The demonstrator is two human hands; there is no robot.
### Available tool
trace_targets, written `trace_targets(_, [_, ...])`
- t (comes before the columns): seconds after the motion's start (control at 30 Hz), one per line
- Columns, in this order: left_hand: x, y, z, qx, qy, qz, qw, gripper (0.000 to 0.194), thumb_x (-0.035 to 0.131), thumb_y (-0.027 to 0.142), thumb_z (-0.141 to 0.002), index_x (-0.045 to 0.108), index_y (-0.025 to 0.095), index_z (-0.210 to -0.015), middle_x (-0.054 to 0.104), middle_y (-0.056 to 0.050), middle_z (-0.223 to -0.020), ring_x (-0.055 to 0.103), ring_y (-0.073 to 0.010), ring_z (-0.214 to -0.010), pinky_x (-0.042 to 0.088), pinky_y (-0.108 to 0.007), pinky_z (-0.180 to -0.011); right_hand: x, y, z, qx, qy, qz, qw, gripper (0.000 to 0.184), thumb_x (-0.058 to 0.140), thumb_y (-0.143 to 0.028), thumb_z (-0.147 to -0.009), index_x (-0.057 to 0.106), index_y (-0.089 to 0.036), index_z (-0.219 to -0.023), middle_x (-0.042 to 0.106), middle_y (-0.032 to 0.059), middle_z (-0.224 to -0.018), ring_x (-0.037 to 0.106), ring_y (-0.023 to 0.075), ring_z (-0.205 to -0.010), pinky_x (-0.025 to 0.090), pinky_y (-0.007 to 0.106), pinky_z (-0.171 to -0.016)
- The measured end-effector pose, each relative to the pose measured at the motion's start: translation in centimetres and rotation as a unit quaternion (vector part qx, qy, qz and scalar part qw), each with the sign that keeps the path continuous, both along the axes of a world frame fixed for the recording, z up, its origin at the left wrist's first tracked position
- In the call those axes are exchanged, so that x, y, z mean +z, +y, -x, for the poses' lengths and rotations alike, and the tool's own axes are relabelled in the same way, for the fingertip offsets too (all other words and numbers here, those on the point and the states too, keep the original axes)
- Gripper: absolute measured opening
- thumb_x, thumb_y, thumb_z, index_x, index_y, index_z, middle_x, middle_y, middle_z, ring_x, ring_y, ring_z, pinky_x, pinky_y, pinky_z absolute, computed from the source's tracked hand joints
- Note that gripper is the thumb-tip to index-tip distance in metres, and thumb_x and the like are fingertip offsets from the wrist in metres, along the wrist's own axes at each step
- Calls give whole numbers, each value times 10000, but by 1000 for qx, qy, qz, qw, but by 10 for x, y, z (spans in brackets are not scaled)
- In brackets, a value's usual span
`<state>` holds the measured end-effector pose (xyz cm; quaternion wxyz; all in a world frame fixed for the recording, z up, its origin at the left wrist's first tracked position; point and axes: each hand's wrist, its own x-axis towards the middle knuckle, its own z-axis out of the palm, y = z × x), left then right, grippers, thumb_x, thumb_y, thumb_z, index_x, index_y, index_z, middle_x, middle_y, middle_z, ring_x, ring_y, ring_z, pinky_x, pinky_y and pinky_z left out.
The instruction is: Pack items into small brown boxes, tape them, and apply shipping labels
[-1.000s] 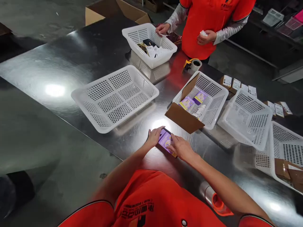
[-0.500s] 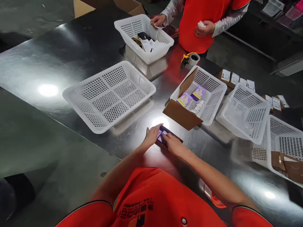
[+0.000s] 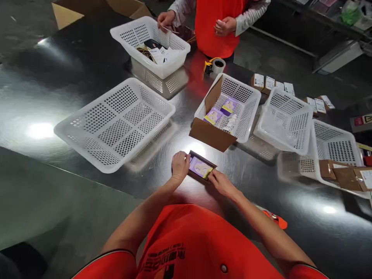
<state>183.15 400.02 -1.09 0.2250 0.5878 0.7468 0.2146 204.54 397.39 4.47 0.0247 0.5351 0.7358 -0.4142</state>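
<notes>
Box (image 3: 202,167) between both hands

Our orange shirt (image 3: 186,248) fills the bottom of the view, and our arms reach out over the steel tabletop (image 3: 290,217). The box lies flat there, a purple card (image 3: 200,167) showing in its dark frame, with our left hand (image 3: 180,166) at one end and our right hand (image 3: 222,184) at the opposite corner. Our fingers (image 3: 180,155) touch its edges, unclenched; whether they grip or only steady it, we cannot tell. The step in hand looks like handling this one box, and lifting it would call for a firmer hold on those edges.

Just beyond, an open cardboard carton (image 3: 209,133) sits in a white basket (image 3: 242,85) with purple cards (image 3: 213,115) and a white bottle (image 3: 230,124). Farther off, a co-worker's hand (image 3: 166,19) is at another basket's rim (image 3: 129,25).
</notes>
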Motion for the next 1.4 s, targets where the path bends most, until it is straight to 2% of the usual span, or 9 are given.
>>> trace_targets(0.27, [15, -39, 15, -297, -56, 89, 949, 249, 539, 390, -936, 729, 261, -1033, 605, -30, -1372, 335, -314, -1421, 259, -497, -1197, -27, 16, 17, 40, 59, 7, 997, 333, 376, -214, -999, 566, -150, -1266, 619, 110, -1309, 548, 179, -1224, 413, 360, -1068])
trace_targets(0.4, [-1, -23, 20, -128, -89, 100, 983, 619, 716, 428, -812, 523, 169, -1341, 561, -131, -1343, 513, -288, -1265, 427, -428, -1079, -20, 9, 6, 22, 52, -13, 998, 408, 319, -250, -1020, 531, -186, -1363, 584, 81, -1399, 539, 165, -1275, 415, 343, -1087])
trace_targets(0.5, [-17, -11, 15, -15, -58, 117, 991, 876, 774, 501, -749, 403, 84, -1425, 521, -197, -1317, 554, -317, -1204, 463, -428, -1011, -12, 8, 3, -5, -14, -127, 992, 401, 338, -283, -1023, 572, -204, -1339, 618, 87, -1361, 569, 203, -1235, 441, 373, -1050])
trace_targets(0.6, [-29, -10, 12, -25, -55, 103, 993, 937, 756, 534, -762, 340, 101, -1481, 541, -178, -1276, 553, -315, -1199, 456, -417, -1008, -14, 11, 1, -28, -91, -268, 959, 465, 408, -362, -1010, 496, -184, -1430, 504, 130, -1481, 394, 283, -1405, 337, 484, -1129])
trace_targets(0.7, [-35, -14, 16, -39, -61, 93, 993, 917, 746, 545, -766, 349, 137, -1485, 564, -151, -1254, 554, -308, -1189, 451, -413, -1009, -28, 9, -3, 59, -123, -280, 950, 577, 458, -424, -991, 362, -225, -1524, 366, 109, -1585, 177, 317, -1510, 194, 611, -1174])
trace_targets(0.87, [-39, -16, 22, -74, -70, 92, 990, 839, 730, 521, -785, 393, 171, -1469, 586, -128, -1257, 549, -300, -1185, 438, -417, -1023, -55, -14, -5, 117, -159, -234, 952, 607, 454, -456, -990, 318, -255, -1546, 325, 106, -1607, 132, 373, -1514, 139, 714, -1141])
trace_targets(1.03, [-38, -12, 20, -75, -67, 117, 988, 630, 557, 477, -925, 429, 161, -1454, 595, -139, -1252, 556, -293, -1166, 427, -423, -1026, -68, -27, 4, 82, -132, -211, 965, 660, 466, -469, -981, 302, -185, -1555, 215, 124, -1644, 88, 379, -1520, 213, 621, -1173])
trace_targets(1.23, [-34, -9, 16, -60, -91, 94, 990, 726, 576, 414, -920, 283, 169, -1538, 572, -146, -1323, 549, -281, -1208, 426, -419, -1036, -64, -28, 19, 54, -150, -219, 963, 711, 489, -556, -945, 359, -175, -1531, 234, 144, -1635, 93, 411, -1512, 133, 677, -1168])
trace_targets(1.4, [-28, -8, 19, -94, -111, 85, 986, 592, 517, 360, -932, 376, 242, -1495, 530, -87, -1455, 555, -283, -1201, 423, -438, -1041, -59, -5, 40, 65, -153, -233, 958, 951, 530, -777, -801, 344, -205, -1538, 206, 207, -1629, 104, 466, -1494, 31, 748, -1118])
